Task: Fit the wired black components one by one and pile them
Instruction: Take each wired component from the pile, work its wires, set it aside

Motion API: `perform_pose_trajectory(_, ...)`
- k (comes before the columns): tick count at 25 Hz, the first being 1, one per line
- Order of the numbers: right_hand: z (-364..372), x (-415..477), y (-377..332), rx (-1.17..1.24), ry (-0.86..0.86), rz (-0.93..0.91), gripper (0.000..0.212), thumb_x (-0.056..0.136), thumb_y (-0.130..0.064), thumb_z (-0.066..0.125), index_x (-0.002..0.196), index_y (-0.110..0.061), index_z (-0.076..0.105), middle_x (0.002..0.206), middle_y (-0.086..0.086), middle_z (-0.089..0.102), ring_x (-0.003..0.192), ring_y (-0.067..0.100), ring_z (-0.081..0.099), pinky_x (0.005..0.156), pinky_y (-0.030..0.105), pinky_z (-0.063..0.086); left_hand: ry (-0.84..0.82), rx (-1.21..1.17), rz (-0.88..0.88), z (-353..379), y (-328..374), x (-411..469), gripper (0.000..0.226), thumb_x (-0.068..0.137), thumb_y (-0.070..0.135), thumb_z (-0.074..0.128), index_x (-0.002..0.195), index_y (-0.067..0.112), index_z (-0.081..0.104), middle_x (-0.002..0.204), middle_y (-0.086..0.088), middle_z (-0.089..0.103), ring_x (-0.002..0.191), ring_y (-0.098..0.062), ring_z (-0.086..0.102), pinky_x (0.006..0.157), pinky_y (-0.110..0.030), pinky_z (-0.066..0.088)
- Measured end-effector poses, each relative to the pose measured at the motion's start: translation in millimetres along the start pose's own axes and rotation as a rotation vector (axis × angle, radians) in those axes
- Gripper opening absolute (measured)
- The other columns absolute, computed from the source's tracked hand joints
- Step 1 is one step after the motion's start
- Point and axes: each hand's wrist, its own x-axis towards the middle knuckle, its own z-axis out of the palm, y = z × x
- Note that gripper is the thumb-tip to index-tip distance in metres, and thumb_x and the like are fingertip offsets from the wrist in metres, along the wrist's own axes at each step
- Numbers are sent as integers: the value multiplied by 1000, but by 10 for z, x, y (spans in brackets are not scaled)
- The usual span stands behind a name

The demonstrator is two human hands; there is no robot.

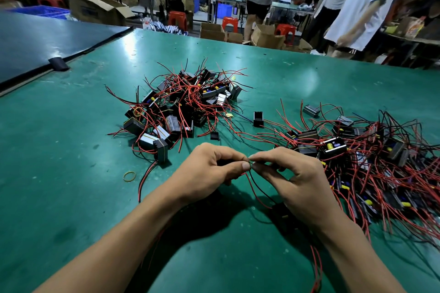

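Head view: our left hand point(209, 173) and right hand point(295, 183) pinch wires point(250, 184); component point(279, 209) beneath sits shadowed, half-hidden. Open table point(71, 173) at nine o'clock, pile point(181, 107) at twelve, heap point(369, 154) at three.

Green table mat point(309, 74) looking smooth, semi-glossy, reflecting pale light patches, carrying scuffs and specks. Black components point(176, 104) looking like hard plastic, some faces shining, others reading matt. Red wires point(381, 181) showing slick plastic-looking insulation. Yellow band point(129, 176) looking rubbery, matt. Boxes point(95, 7) showing matt brown cardboard. Red stools point(177, 20) shining like moulded plastic.
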Motion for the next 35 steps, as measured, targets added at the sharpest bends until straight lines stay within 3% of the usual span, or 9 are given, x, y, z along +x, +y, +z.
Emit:
perform_pose_trajectory(4, 14, 5, 11, 39, -32, -12, 18, 87, -8, 75, 104, -10, 78, 95, -3, 74, 87, 9, 70, 77, 21, 53, -8, -2, 7, -32, -13, -13, 9, 90, 10, 68, 90, 9, 77, 60, 7, 56, 56, -7, 43, 54, -14, 38)
perform_pose_trajectory(10, 20, 13, -31, -20, -27, 38, 11, 87, -22, 74, 91, -13, 78, 83, -9, 71, 76, 6, 65, 67, 21, 49, 18, 22, -1, -21, -34, -12, 9, 88, 14, 70, 86, 8, 77, 59, 5, 57, 56, -8, 42, 53, -17, 35)
perform_pose_trajectory(16, 134, 0, -107, 51, -11, 345, 16, 90, -15, 71, 75, -18, 69, 65, -13, 62, 62, 3, 53, 61, 12, 38, 109, 247, 194, 19, -57, 5, 3, 84, 11, 75, 85, 9, 78, 63, 11, 64, 57, 5, 52, 58, -11, 39)
perform_pose_trajectory(20, 209, 32, -96, 220, -22, 622, 23, 88, -18, 66, 66, -12, 67, 57, -7, 52, 57, 7, 42, 56, 26, 35, 115, 298, 249, 37, -77, 10, 4, 82, 11, 77, 85, 10, 79, 61, 17, 61, 58, 7, 55, 59, -7, 37)
perform_pose_trajectory(22, 184, 33, -88, 327, -6, 675, 23, 87, -19, 69, 64, -14, 69, 55, -7, 52, 55, 7, 42, 53, 23, 34, 104, 251, 218, 39, -89, 10, 4, 83, 9, 76, 86, 10, 79, 59, 19, 61, 58, 8, 54, 59, -7, 37)
perform_pose_trajectory(25, 137, 14, -100, 363, -8, 624, 19, 89, -24, 72, 71, -17, 75, 61, -6, 65, 57, 5, 52, 57, 16, 41, 107, 193, 156, 12, -109, 21, 5, 85, 8, 73, 86, 8, 78, 60, 17, 62, 58, 7, 51, 60, -12, 38)
perform_pose_trajectory(28, 97, -5, -74, 149, 30, 425, 5, 87, -21, 76, 82, -23, 77, 76, -13, 73, 71, 2, 65, 71, 15, 49, 113, 104, 53, -24, -133, 28, 8, 87, 13, 71, 82, 11, 77, 61, 5, 59, 57, -6, 46, 57, -21, 37)
perform_pose_trajectory(32, 115, -29, -29, -130, 77, 111, 13, 83, -18, 80, 96, -21, 78, 88, -15, 72, 74, 5, 65, 78, 43, 51, 79, 5, -30, -26, -129, 24, 9, 88, 13, 70, 83, 9, 76, 61, -3, 54, 58, -13, 42, 55, -23, 35)
perform_pose_trajectory(35, 158, -50, 22, -121, 92, 45, 12, 86, -21, 77, 98, -22, 79, 92, -15, 71, 78, 5, 65, 75, 49, 49, 46, -20, -38, -30, -125, 19, 9, 89, 13, 69, 87, 7, 76, 61, -4, 52, 59, -15, 40, 55, -25, 32)
